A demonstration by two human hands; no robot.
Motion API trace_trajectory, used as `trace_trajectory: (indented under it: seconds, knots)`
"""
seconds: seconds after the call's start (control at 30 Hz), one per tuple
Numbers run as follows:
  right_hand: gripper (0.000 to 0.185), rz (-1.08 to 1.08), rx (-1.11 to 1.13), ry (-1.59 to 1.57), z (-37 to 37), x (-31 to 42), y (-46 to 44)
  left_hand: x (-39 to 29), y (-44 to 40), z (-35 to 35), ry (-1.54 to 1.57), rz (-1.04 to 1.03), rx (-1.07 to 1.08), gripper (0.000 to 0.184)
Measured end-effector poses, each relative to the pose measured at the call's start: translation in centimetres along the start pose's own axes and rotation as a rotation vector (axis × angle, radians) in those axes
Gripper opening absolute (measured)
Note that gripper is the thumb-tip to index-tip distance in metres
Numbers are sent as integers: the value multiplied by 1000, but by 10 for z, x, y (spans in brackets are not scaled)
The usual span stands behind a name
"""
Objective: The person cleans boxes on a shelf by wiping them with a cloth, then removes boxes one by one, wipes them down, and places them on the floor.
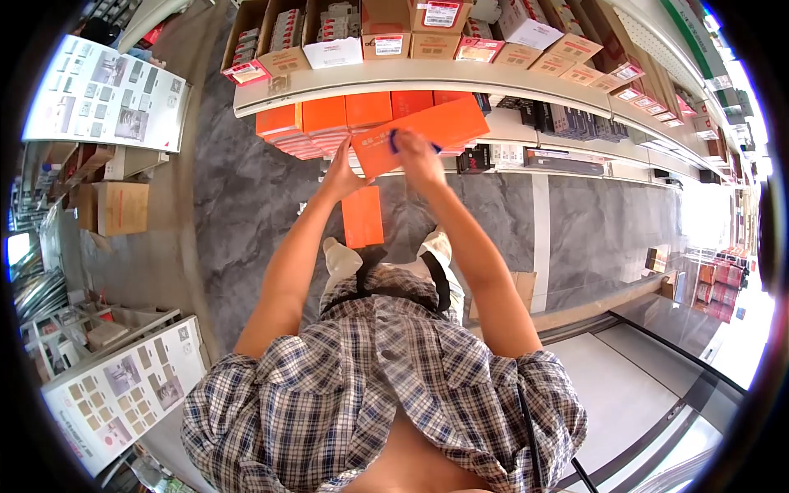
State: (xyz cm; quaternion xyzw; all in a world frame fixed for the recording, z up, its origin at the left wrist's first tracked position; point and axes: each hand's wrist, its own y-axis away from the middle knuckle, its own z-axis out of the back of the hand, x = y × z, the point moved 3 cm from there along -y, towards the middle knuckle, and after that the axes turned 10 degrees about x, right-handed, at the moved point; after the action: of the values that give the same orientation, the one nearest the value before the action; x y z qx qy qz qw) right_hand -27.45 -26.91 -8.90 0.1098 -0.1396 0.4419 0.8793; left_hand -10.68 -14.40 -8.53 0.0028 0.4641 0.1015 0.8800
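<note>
A long orange box (452, 125) is held tilted in front of the shelf. My left hand (340, 176) grips it at its left end, fingers closed around the lower corner. On the box's upper face rests my right hand (421, 161), closed around a small dark blue thing (396, 141) that shows at the fingertips; its kind is too blurred to tell. Another orange box (363, 217) is below my hands, near my feet. Behind the held box, several stacked orange boxes (325, 117) fill the lower shelf.
Above runs a shelf edge (312, 89) with open cartons (333, 51) on it. Dark boxes (567, 120) sit on the lower shelf to the right. A brown carton (123, 208) and display boards (123, 382) stand at left. A glass-topped counter (657, 329) is behind right.
</note>
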Motion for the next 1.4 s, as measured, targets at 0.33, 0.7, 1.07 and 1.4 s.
trace_trajectory:
  seconds: [0.33,0.7,1.07,1.4]
  knots:
    - [35,-325,-500,108,34,-108,9,7,-2,2,-28,-6,8,113]
    - [43,302,-58,-45,-8,90,12,11,-5,-2,-43,44,11,118]
    - [39,242,-64,105,-3,76,-32,13,-8,-9,-51,-14,-43,109]
    - [40,-233,-214,136,30,-73,0,1,-2,-4,-27,3,-10,115]
